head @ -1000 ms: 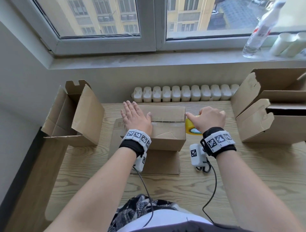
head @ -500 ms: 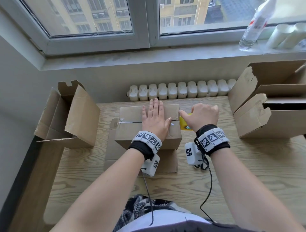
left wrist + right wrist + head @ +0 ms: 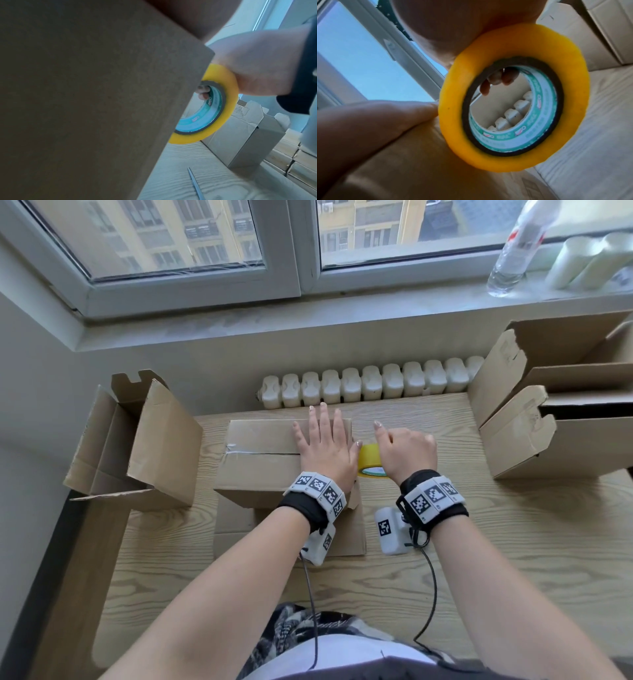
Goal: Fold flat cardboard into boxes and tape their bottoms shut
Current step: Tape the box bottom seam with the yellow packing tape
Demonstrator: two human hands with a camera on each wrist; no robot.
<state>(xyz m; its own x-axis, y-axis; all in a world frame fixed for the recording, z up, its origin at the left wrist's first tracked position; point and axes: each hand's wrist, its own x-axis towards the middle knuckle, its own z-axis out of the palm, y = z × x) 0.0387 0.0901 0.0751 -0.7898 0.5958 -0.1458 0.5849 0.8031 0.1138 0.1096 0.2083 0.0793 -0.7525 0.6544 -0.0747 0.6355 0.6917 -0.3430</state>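
Note:
A folded cardboard box (image 3: pixel 260 463) stands bottom-up at the table's middle, with clear tape along the left part of its centre seam. My left hand (image 3: pixel 323 446) lies flat with straight fingers on the box's right half, over the seam. My right hand (image 3: pixel 404 451) grips a yellow tape roll (image 3: pixel 368 460) just off the box's right edge; fingers hook through its core (image 3: pixel 494 79). The left wrist view shows the box wall (image 3: pixel 85 101) and the tape roll (image 3: pixel 217 108) beside it.
An open box (image 3: pixel 137 446) stands at the left of the wooden table (image 3: pixel 479 559). Two open boxes (image 3: pixel 555 412) are stacked at the right. Flat cardboard (image 3: pixel 346 535) lies under the middle box. A radiator (image 3: pixel 370 385) runs behind. A bottle (image 3: pixel 517 248) stands on the sill.
My left hand has slid rightward along the box's seam, from the left end to the right half. The right hand with the roll has stayed at the box's right edge.

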